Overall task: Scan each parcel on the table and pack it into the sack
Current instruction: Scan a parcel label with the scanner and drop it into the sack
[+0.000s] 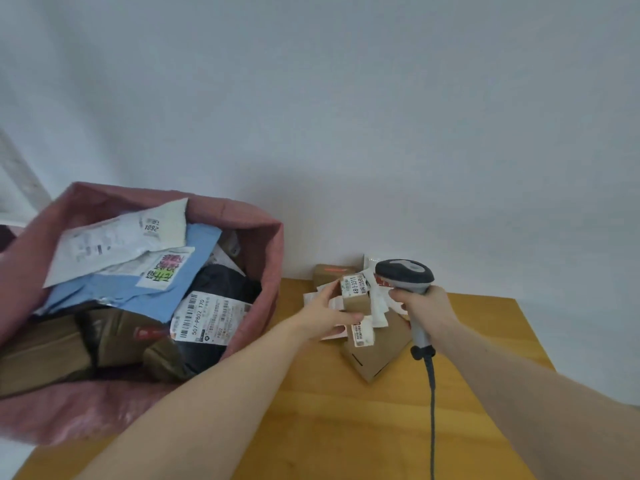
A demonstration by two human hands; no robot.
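A small cardboard parcel with a white label stands in the pile at the table's far side, and my left hand grips it, thumb under and fingers over. My right hand holds a grey barcode scanner by its handle, its head just right of that parcel. A larger brown box with a label lies below the held parcel. The pink sack stands open at the left, filled with several parcels, among them a blue mailer and a black bag.
Another brown box and white packets lie against the wall behind the pile. The scanner's cable runs down over the wooden table toward the near edge. The sack's rim stands close to the left of my left forearm.
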